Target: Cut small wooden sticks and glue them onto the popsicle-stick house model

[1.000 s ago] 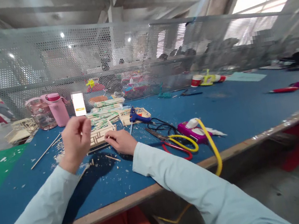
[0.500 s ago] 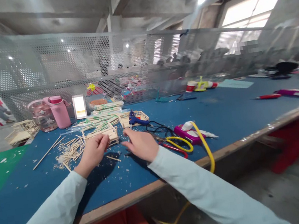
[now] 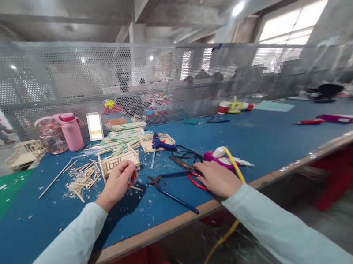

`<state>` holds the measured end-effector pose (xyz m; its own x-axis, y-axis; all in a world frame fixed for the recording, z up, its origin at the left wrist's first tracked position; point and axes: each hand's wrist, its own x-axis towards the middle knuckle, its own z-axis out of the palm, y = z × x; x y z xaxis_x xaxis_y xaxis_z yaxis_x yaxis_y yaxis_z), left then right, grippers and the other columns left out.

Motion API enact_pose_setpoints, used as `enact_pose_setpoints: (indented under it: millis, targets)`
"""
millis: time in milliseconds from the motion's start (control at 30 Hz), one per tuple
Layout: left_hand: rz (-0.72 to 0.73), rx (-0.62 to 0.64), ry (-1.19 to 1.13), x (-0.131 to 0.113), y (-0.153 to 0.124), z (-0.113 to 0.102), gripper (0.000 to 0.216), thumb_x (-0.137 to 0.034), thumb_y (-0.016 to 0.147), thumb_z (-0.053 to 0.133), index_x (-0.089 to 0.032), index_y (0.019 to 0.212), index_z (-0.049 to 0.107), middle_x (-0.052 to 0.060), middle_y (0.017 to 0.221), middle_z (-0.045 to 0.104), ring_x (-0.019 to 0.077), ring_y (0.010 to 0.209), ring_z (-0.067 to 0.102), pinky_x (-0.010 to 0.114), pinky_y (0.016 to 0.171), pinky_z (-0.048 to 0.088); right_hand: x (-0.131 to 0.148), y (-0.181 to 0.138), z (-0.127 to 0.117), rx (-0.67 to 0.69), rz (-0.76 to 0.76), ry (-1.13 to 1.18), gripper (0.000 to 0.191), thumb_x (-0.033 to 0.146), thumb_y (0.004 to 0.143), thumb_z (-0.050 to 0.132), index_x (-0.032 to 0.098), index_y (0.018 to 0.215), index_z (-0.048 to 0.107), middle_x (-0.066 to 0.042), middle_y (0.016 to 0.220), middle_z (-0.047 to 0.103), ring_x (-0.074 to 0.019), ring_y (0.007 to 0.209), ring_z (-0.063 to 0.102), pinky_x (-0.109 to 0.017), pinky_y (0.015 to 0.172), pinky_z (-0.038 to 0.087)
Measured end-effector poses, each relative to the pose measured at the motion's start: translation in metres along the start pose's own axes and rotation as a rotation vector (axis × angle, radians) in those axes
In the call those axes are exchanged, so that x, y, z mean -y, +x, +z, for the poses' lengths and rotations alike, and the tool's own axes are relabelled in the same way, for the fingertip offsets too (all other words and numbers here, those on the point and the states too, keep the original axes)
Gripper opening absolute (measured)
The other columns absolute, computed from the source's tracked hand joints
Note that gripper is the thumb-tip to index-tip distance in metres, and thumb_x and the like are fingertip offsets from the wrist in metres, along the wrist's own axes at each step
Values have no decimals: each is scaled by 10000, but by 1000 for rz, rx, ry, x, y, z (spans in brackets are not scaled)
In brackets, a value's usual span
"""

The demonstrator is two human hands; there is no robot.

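My left hand (image 3: 119, 183) is curled with its fingertips together, just in front of a small wooden stick frame (image 3: 121, 161); what it holds, if anything, is hidden. On the right, my right hand (image 3: 219, 178) closes over the handles of scissors (image 3: 181, 162), whose blades point left. One red handle loop (image 3: 197, 182) shows beside its fingers. Blue-handled pliers (image 3: 177, 199) lie spread on the blue table between my hands. Behind them a blue glue gun (image 3: 161, 142) rests against a second stick frame (image 3: 147, 144).
Loose sticks and scraps (image 3: 85, 180) lie at left, with bundled sticks (image 3: 126, 135) behind. A pink bottle (image 3: 72, 133) and a clear jug (image 3: 52, 138) stand at the back left. A purple-and-white object (image 3: 217, 159) and a yellow cord (image 3: 235, 165) are beside my right hand. Perforated metal panels close the back.
My right hand has moved right, from beside the stick frame onto the scissors, uncovering the pliers. The yellow handle is now hidden. My left hand has shifted slightly right and nearer to me.
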<state>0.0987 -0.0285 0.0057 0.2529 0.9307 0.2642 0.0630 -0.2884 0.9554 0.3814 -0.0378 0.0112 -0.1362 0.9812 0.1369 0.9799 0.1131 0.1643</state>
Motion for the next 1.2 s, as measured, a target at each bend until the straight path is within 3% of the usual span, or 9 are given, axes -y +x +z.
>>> enact_pose_setpoints:
  millis: [233, 400, 467, 533, 633, 700, 867, 1000, 1200]
  targets:
    - [14, -10, 11, 2, 0, 0, 352, -467, 804, 428, -160, 636, 466, -30, 551, 478, 66, 468, 411, 180, 420, 319, -4, 8, -16, 114, -10, 107, 555, 64, 649, 490, 112, 1201, 456, -145, 1031, 621, -241, 945, 583, -263, 698, 385]
    - [66, -69, -5, -6, -2, 3, 303, -441, 790, 472, -163, 669, 463, -48, 546, 456, 52, 446, 381, 175, 417, 301, -5, -1, -45, -111, 179, 92, 396, 142, 682, 495, 200, 1067, 568, -118, 925, 640, -261, 843, 593, -302, 640, 384]
    - [87, -102, -17, -8, -2, 5, 275, -420, 786, 488, -166, 686, 456, -54, 552, 455, 47, 439, 375, 175, 422, 297, 2, -2, -50, -231, 166, 364, 353, 183, 671, 530, 205, 1022, 568, -84, 853, 630, -214, 739, 584, -288, 610, 393]
    - [113, -119, -14, -8, -3, 7, 255, -402, 793, 486, -167, 699, 453, -56, 561, 459, 45, 437, 372, 177, 431, 301, 20, -3, -48, -252, 68, 831, 379, 236, 667, 556, 207, 1042, 510, -29, 766, 590, -145, 576, 525, -261, 525, 390]
    - [169, -134, 37, -8, -5, 7, 241, -381, 816, 462, -168, 701, 452, -53, 567, 462, 48, 446, 379, 182, 450, 314, 66, -10, -38, -35, -113, 1533, 393, 367, 720, 541, 238, 1064, 402, 49, 660, 463, -79, 432, 393, -215, 404, 331]
    - [215, -170, 93, -9, -8, 7, 246, -367, 831, 441, -169, 684, 451, -51, 557, 456, 56, 459, 392, 187, 463, 324, 99, -18, -33, 44, -140, 1773, 357, 487, 758, 491, 238, 998, 405, 56, 650, 405, -69, 465, 378, -193, 408, 321]
    - [309, -249, 193, -16, -13, 7, 284, -335, 857, 390, -173, 632, 452, -38, 546, 460, 72, 480, 418, 200, 486, 343, 149, -32, -28, 50, -259, 1753, 434, 583, 781, 441, 220, 1019, 451, 22, 712, 409, -73, 540, 367, -207, 481, 372]
    - [330, -238, 217, -17, -14, 6, 291, -329, 859, 378, -178, 622, 458, -39, 527, 468, 74, 456, 421, 200, 471, 349, 150, -29, -23, -31, -397, 1695, 474, 605, 784, 413, 225, 1064, 462, 1, 732, 418, -96, 577, 380, -228, 513, 390]
    - [365, -241, 312, -19, -15, 5, 266, -309, 847, 390, -179, 629, 471, -33, 533, 518, 78, 477, 450, 190, 490, 371, 142, -26, -21, -60, -459, 1598, 542, 637, 779, 377, 205, 1094, 457, -1, 737, 419, -94, 574, 367, -232, 511, 377]
